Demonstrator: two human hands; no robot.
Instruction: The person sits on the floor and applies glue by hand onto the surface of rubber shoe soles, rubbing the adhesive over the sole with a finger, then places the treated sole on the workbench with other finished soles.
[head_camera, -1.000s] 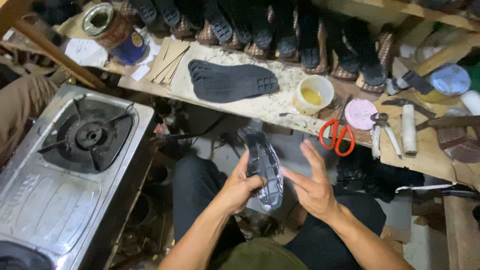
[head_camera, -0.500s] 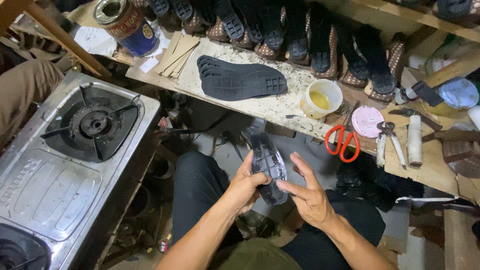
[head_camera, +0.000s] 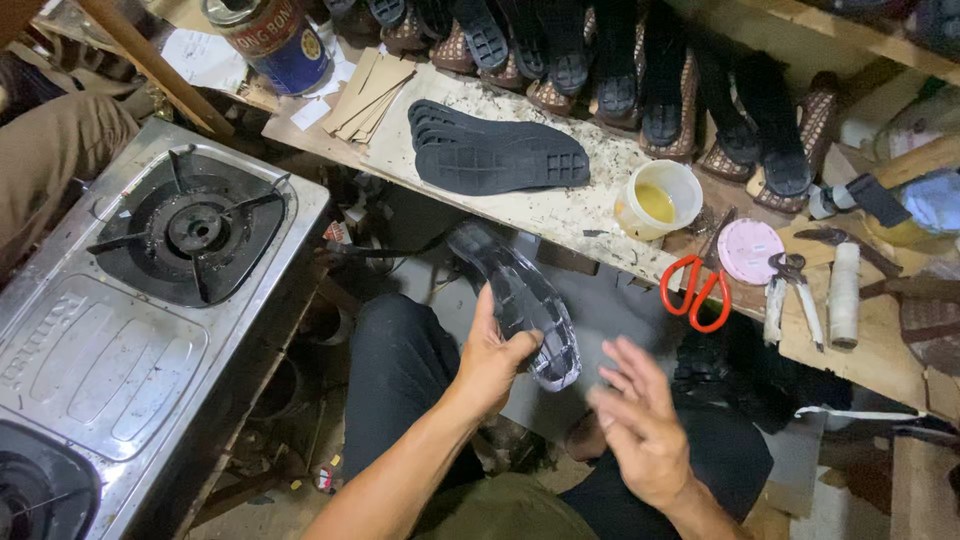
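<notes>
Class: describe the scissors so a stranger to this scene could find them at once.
Start at the workbench right of the gas stove. Near its front edge, between a cup of yellow glue and grey pliers, lie the scissors: the only tool with bright red handles.

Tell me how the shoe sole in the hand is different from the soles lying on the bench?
The held sole is glossy and looks see-through grey; the stacked soles are matte black. The held sole is one piece, tilted up in the left hand; the stacked soles lie flat on the workbench, several fanned together. The right hand is open just beside the held sole, while nobody touches the stack. Both are shoe soles with ridged treads.
</notes>
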